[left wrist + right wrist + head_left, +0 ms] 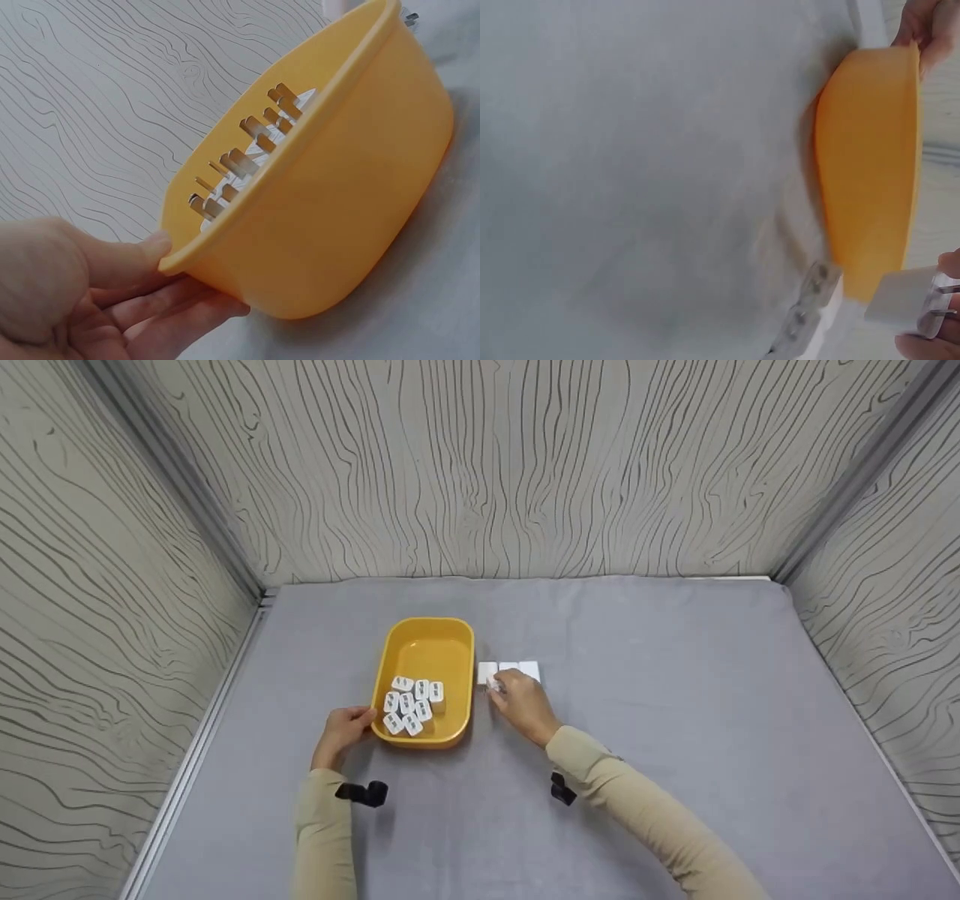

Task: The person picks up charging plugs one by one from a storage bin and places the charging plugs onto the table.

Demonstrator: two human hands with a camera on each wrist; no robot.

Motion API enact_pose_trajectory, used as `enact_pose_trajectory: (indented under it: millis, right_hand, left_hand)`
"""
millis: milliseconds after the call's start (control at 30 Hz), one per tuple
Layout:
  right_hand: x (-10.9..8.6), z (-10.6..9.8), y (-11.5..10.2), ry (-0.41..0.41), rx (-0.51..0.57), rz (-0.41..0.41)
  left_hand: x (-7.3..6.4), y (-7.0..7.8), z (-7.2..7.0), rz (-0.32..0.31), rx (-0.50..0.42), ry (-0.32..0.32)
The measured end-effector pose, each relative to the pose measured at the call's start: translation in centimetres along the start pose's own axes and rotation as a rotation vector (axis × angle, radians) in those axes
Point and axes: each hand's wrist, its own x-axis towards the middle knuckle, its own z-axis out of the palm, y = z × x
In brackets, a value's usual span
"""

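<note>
A yellow plastic basin stands on the grey cloth, with several white plug-in chargers grouped in its near half. Their metal prongs point upward in the left wrist view. My left hand pinches the basin's near-left rim, thumb on top and fingers beneath. To the right of the basin, my right hand holds one white charger between thumb and fingers, its prongs showing. That charger is above a short row of white chargers, which the hand partly hides.
Grey cloth covers the table. Patterned panels rise at the back and both sides, with a metal rail along the left edge. A small black camera sits on the left wrist, another on the right.
</note>
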Motion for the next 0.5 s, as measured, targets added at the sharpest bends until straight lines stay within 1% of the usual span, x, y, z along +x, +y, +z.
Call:
enact_pose_trajectory:
  millis: [233, 433, 500]
  right_hand:
    - [-0.4, -0.1, 2.5, 0.004, -0.019, 0.097]
    - [-0.4, -0.3, 3.8, 0.008, -0.035, 0.158]
    - [-0.5, -0.4, 4.1, 0.014, -0.040, 0.161]
  left_hand:
    - [0.0, 0.0, 0.0, -0.026, 0.027, -0.004]
    - [-0.1, 0.1, 0.0, -0.009, 0.026, -0.008]
    - [-0.1, 0.1, 0.0, -0.008, 0.019, -0.010]
